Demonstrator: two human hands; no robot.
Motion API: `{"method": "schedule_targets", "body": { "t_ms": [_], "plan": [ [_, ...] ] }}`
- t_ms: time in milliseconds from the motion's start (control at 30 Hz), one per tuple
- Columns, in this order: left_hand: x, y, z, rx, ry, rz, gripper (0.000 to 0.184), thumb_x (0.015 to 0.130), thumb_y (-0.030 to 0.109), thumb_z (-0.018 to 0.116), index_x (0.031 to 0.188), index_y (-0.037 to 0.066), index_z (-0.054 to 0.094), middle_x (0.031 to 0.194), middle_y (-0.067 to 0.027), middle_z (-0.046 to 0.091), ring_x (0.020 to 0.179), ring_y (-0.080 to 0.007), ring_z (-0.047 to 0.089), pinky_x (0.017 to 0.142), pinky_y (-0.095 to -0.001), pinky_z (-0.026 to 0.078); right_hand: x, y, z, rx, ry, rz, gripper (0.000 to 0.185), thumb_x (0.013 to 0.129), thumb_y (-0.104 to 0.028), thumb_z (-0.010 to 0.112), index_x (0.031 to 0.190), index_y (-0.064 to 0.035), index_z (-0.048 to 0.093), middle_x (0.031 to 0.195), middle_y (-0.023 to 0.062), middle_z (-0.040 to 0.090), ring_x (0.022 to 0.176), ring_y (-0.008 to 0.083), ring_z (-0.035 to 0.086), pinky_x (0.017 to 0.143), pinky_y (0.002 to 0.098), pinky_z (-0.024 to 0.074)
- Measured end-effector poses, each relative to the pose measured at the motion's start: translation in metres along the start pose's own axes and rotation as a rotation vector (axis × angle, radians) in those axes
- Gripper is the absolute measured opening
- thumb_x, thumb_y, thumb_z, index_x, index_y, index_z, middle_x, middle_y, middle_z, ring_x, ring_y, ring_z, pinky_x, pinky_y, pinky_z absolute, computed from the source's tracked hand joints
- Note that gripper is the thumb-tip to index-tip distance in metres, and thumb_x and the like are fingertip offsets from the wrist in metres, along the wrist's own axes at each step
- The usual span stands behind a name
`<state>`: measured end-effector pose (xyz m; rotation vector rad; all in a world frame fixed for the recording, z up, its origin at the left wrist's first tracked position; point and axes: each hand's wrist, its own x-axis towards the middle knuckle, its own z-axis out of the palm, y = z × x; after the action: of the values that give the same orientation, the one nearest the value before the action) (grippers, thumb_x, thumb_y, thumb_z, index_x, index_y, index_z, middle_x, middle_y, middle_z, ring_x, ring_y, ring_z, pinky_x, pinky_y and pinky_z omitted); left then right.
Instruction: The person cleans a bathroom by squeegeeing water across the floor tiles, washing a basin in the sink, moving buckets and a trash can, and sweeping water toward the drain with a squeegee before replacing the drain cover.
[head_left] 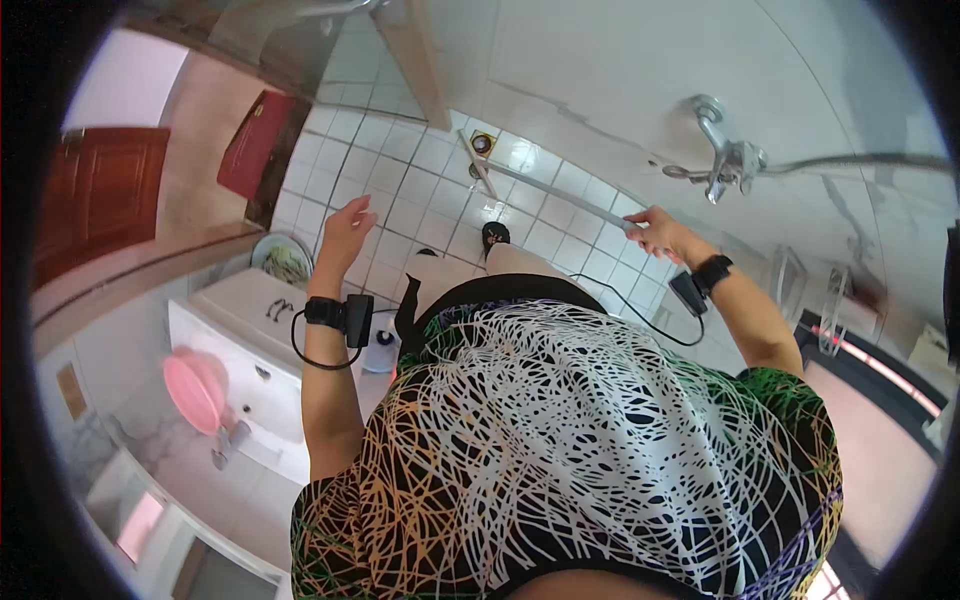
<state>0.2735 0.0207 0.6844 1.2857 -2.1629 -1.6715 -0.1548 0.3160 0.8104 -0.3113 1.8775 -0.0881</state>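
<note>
My right hand (660,235) is closed round the end of the long grey handle of a floor squeegee (565,192). Its pale, narrow head (477,163) rests on the white tiled floor (420,180), right beside a square floor drain (482,143) with a brass-coloured rim. My left hand (350,235) hangs in the air over the tiles at the left, its fingers partly spread and nothing in them. Each wrist wears a black strap with a small box and a cable.
A chrome shower mixer (735,165) with a hose juts from the wall at right. On the left are a white washbasin (270,400), a pink basin (195,390) and a bowl of greens (283,260). A glass panel with a wooden edge (420,65) stands ahead.
</note>
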Motion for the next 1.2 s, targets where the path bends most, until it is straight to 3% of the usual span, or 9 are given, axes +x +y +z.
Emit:
{"method": "schedule_targets", "body": {
  "t_ms": [233,333,467,567,600,900,1033,1067,1200],
  "plan": [
    [0.072,0.041,0.022,0.144,-0.288,0.242,0.024,0.081,0.022,0.060,0.088,0.000,0.066,0.086,-0.0134,0.065,0.082,-0.0195,0.061,0.075,-0.0304,0.047,-0.092,0.057,0.041,0.209,0.118,0.149,0.046,0.081,-0.013,0.059,0.124,-0.0049,0.049,0.056,0.0032,0.048,0.038,0.0094,0.040,0.032,0.0248,0.0290],
    [0.084,0.071,0.038,0.184,-0.431,0.172,0.026,0.081,0.023,0.056,0.076,0.000,0.066,0.064,-0.0093,0.063,0.063,-0.0191,0.059,0.064,-0.0307,0.045,-0.107,0.089,0.072,0.340,0.197,0.237,0.041,0.083,-0.016,0.057,0.122,-0.0056,0.051,0.056,0.0029,0.048,0.039,0.0102,0.040,0.032,0.0262,0.0300],
    [0.109,0.081,0.065,0.432,-0.620,0.243,0.035,0.084,0.029,0.048,0.072,-0.001,0.063,0.062,-0.0138,0.059,0.061,-0.0255,0.057,0.063,-0.0338,0.043,-0.078,0.146,0.132,0.394,0.354,0.266,0.036,0.084,-0.016,0.055,0.118,-0.0046,0.053,0.055,0.0041,0.047,0.039,0.0094,0.042,0.033,0.0256,0.0320],
    [0.131,0.092,0.087,0.489,-0.659,0.370,0.039,0.085,0.031,0.045,0.073,-0.001,0.063,0.067,-0.0152,0.060,0.066,-0.0285,0.057,0.065,-0.0357,0.043,-0.031,0.183,0.183,-0.045,0.608,0.020,0.023,0.078,-0.012,0.054,0.097,0.0001,0.058,0.073,0.0205,0.061,0.066,0.0364,0.060,0.059,0.0417,0.0489],
    [0.137,0.091,0.092,0.491,-0.674,0.335,0.040,0.085,0.033,0.044,0.072,-0.001,0.062,0.068,-0.0157,0.060,0.067,-0.0290,0.058,0.066,-0.0363,0.043,-0.019,0.179,0.193,0.047,0.513,0.160,0.023,0.075,-0.012,0.054,0.093,0.0016,0.058,0.086,0.0240,0.060,0.087,0.0426,0.056,0.077,0.0442,0.0467],
    [0.177,0.073,0.137,0.743,-0.721,0.346,0.029,0.077,0.032,0.059,0.086,0.004,0.060,0.083,-0.0148,0.062,0.076,-0.0292,0.060,0.070,-0.0381,0.045,0.001,0.074,0.335,0.542,0.716,0.303,0.025,0.071,-0.008,0.057,0.094,0.0021,0.053,0.081,0.0259,0.060,0.081,0.0417,0.059,0.071,0.0467,0.0482],
    [0.200,0.033,0.200,0.723,-0.794,0.455,0.031,0.072,0.024,0.067,0.093,0.003,0.060,0.088,-0.0155,0.062,0.078,-0.0277,0.061,0.072,-0.0378,0.047,0.050,0.055,0.436,1.051,0.629,0.440,0.025,0.075,-0.009,0.058,0.097,0.0007,0.051,0.072,0.0181,0.059,0.062,0.0291,0.059,0.056,0.0383,0.0473],
    [0.173,0.069,0.127,0.777,-0.698,0.300,0.033,0.071,0.023,0.068,0.094,0.002,0.060,0.089,-0.0162,0.062,0.079,-0.0277,0.061,0.072,-0.0379,0.047,-0.003,0.027,0.416,1.198,0.447,0.335,0.025,0.076,-0.008,0.058,0.098,-0.0003,0.050,0.067,0.0128,0.057,0.053,0.0236,0.055,0.048,0.0348,0.0451],
    [0.190,0.005,0.175,0.790,-0.687,0.369,0.045,0.068,0.023,0.071,0.101,-0.003,0.056,0.100,-0.0216,0.057,0.088,-0.0339,0.057,0.079,-0.0405,0.045,-0.026,-0.012,0.416,1.759,0.317,0.412,0.019,0.078,-0.006,0.059,0.094,-0.0040,0.048,0.059,0.0030,0.051,0.043,0.0110,0.048,0.035,0.0257,0.0375]
  ]
}}
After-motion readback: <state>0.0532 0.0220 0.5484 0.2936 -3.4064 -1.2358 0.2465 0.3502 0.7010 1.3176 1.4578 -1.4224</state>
